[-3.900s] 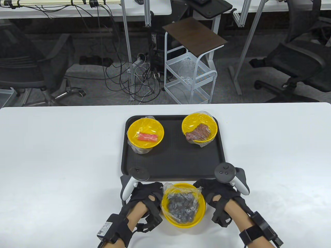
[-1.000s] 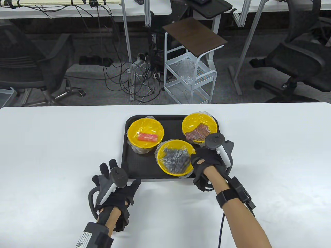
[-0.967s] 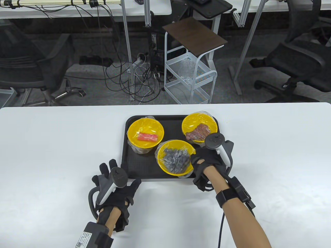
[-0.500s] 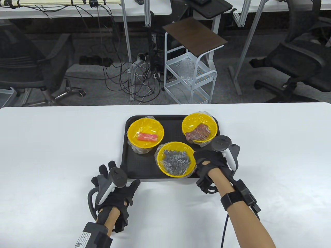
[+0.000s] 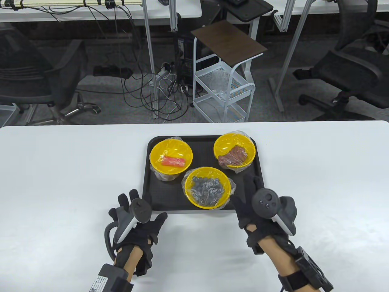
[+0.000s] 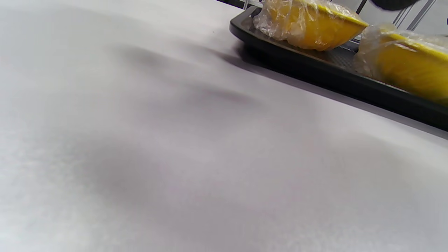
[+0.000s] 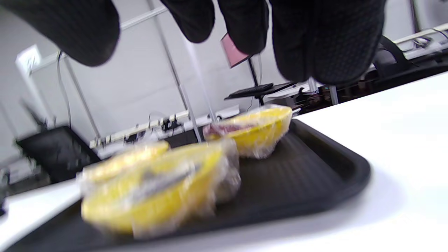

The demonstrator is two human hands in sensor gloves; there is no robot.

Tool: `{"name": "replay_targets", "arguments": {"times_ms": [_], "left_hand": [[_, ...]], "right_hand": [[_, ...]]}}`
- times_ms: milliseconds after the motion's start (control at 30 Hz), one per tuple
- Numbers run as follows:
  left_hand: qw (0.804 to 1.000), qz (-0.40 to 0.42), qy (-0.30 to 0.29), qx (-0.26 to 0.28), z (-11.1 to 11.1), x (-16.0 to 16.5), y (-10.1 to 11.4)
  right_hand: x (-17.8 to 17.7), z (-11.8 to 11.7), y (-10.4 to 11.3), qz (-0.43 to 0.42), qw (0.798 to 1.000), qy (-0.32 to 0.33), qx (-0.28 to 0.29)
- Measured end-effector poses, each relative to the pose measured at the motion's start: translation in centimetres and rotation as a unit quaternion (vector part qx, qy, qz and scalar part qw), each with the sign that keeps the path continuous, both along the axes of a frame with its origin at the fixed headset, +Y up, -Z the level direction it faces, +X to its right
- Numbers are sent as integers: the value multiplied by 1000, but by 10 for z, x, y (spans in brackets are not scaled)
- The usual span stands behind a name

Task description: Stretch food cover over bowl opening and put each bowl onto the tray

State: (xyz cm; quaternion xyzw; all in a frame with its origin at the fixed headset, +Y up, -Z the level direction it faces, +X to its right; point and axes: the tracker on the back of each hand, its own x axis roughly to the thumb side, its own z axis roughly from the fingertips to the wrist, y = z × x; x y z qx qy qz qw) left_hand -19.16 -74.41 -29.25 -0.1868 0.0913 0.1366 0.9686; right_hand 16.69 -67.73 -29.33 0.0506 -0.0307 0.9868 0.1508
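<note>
- Office floor behind: chairs, cable tangle and a white wire cart point(image 5: 224, 91) beyond the far edge of the table point(image 5: 60, 170); none of it bears on the work.
- Tray point(image 5: 252, 182): black, mid-table, within easy reach of both hands.
- Left bowl point(image 5: 171, 159): yellow, orange food, film stretched over the rim; on the tray's far left.
- Right bowl point(image 5: 234, 150): yellow, brown food, filmed; on the tray's far right.
- Near bowl point(image 5: 207, 187): yellow, dark food, filmed, loose film bunched at its sides; on the tray's near side, just in front of the other two, probably set there because the far corners are taken.
- Right hand point(image 5: 252, 206): over the tray's near right corner, just beside the near bowl and apart from it; fingers spread and fairly straight, holding nothing. The wrist view shows bare fingertips point(image 7: 245, 31) above the tray.
- Left hand point(image 5: 133, 219): flat on the table just off the tray's near left corner, fingers splayed, empty; seemingly idle.
- Status, as judged: all three bowls covered and on the tray, so the task looks complete.
</note>
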Motion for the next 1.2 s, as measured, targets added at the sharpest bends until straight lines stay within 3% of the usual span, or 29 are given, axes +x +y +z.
{"name": "replay_targets", "arguments": {"times_ms": [167,333,600,1200], "left_hand": [[1000,-9,-6,-21,1,9,-8],[999,-24,-16,-25,0,15,-10],[998,-35,-27,-45,2,24,-13],[998,-41,-30,-29,2,22,-12]], "right_hand": [[-12,5,-37,116,992,21,-36],[-9,6,-53,141,987,39,-71],[-3,12,-55,131,984,42,-109],[-1,10,-57,136,983,38,-115]]}}
